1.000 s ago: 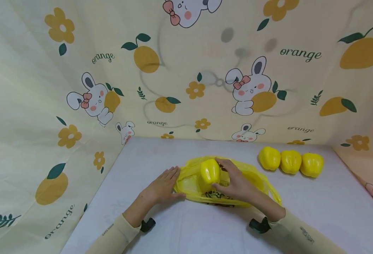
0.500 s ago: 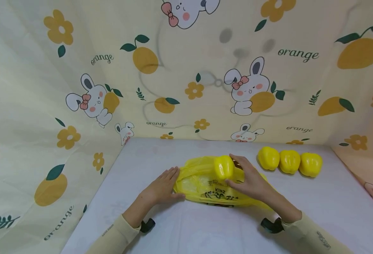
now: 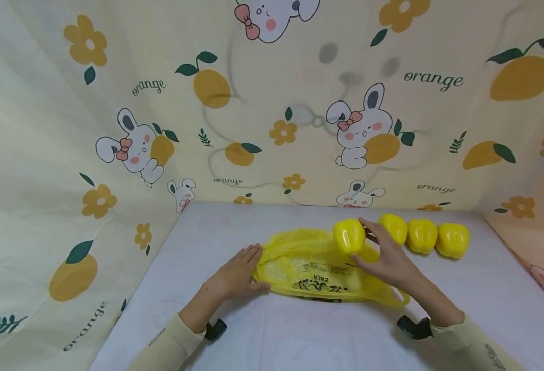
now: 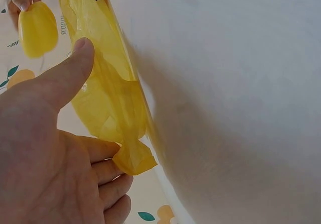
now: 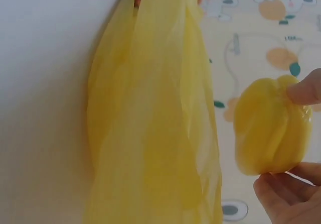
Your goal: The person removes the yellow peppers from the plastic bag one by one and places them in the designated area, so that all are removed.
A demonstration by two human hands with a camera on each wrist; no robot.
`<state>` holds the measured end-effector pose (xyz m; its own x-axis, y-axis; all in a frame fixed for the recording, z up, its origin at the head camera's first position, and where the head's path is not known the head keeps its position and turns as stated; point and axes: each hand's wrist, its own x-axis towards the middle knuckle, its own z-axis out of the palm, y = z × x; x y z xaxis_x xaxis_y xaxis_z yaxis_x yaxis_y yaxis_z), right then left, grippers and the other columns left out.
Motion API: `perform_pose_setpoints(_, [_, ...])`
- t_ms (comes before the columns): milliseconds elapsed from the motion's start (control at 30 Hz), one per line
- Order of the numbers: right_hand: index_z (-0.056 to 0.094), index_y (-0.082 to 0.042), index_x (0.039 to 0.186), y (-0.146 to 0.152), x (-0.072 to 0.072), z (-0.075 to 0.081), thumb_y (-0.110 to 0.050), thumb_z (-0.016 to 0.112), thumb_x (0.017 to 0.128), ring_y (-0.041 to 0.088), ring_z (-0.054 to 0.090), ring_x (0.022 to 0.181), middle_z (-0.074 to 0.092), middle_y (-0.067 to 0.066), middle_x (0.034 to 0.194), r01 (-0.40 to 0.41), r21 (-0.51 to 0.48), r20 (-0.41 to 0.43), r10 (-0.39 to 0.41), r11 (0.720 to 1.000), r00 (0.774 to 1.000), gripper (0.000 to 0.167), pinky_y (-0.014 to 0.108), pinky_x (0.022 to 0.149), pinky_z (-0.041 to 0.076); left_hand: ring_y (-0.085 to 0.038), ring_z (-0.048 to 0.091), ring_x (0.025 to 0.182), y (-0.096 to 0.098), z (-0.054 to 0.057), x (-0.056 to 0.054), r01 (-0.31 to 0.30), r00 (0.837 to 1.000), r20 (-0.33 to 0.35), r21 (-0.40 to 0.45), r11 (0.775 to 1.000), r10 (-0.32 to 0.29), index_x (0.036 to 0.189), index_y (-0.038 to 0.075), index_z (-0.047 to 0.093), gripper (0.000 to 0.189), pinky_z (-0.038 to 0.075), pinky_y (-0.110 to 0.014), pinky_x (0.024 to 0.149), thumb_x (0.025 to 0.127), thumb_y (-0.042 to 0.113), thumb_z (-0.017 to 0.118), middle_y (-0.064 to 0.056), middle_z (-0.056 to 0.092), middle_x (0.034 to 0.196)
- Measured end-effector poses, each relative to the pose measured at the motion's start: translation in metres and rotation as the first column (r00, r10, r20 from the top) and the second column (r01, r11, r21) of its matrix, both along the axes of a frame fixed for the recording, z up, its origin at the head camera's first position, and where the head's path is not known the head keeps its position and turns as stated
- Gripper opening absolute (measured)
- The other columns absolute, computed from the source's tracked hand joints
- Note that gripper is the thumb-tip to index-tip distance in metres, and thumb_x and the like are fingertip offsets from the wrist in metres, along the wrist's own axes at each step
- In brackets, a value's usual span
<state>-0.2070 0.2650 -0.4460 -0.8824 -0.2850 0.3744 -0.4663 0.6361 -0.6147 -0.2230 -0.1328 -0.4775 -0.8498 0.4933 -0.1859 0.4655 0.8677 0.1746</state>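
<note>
A yellow bell pepper (image 3: 349,236) is gripped in my right hand (image 3: 388,253), above the right part of a yellow plastic bag (image 3: 295,263). The right wrist view shows the thumb on one side of this pepper (image 5: 273,126) and fingertips on the other. Dark printing marks the bag, which lies flattened on the table. My left hand (image 3: 238,270) rests at the bag's left end, fingers extended and thumb apart. Seen from the left wrist, a gathered yellow tip of the bag (image 4: 134,158) lies against the fingers.
Three more yellow bell peppers stand in a row at the back right: a left one (image 3: 394,229), a middle one (image 3: 422,236) and a right one (image 3: 453,240). The white table (image 3: 300,335) meets a printed cloth backdrop (image 3: 253,118) behind.
My right hand has carried the bell pepper up and to the right, away from the bag's middle. The bag's opening has sunk flatter. The left hand has stayed in place.
</note>
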Motion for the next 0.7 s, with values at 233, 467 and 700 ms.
perform_pose_setpoints(233, [0.031, -0.002, 0.166, 0.017, 0.002, 0.005, -0.016, 0.086, 0.093, 0.049, 0.051, 0.14, 0.042, 0.025, 0.159, 0.051, 0.019, 0.03, -0.052, 0.998, 0.998, 0.092, 0.066, 0.111, 0.045, -0.029, 0.017, 0.166, 0.0, 0.001, 0.0, 0.006, 1.0, 0.001, -0.002, 1.0, -0.006, 0.171, 0.003, 0.02, 0.106, 0.016, -0.044, 0.135, 0.099, 0.066, 0.066, -0.014, 0.019, 0.179])
perform_pose_setpoints(467, [0.029, 0.001, 0.166, 0.034, 0.003, 0.011, -0.009, 0.086, 0.09, 0.053, 0.048, 0.139, 0.039, 0.03, 0.159, 0.071, 0.015, 0.042, -0.071, 0.997, 0.997, 0.096, 0.061, 0.11, 0.045, -0.029, 0.016, 0.166, 0.001, 0.002, 0.001, 0.001, 1.0, 0.0, -0.004, 1.0, -0.001, 0.171, 0.003, 0.02, 0.106, 0.015, -0.044, 0.136, 0.099, 0.065, 0.066, -0.013, 0.019, 0.179])
perform_pose_setpoints(700, [0.027, 0.0, 0.167, 0.053, 0.001, 0.01, -0.005, 0.087, 0.089, 0.051, 0.046, 0.139, 0.038, 0.028, 0.16, 0.09, 0.004, 0.023, -0.09, 0.996, 0.996, 0.098, 0.007, 0.112, 0.038, -0.03, 0.017, 0.166, 0.002, 0.003, 0.001, 0.005, 1.0, 0.0, -0.003, 1.0, -0.005, 0.171, 0.002, 0.02, 0.106, 0.016, -0.045, 0.135, 0.099, 0.064, 0.067, -0.014, 0.02, 0.179])
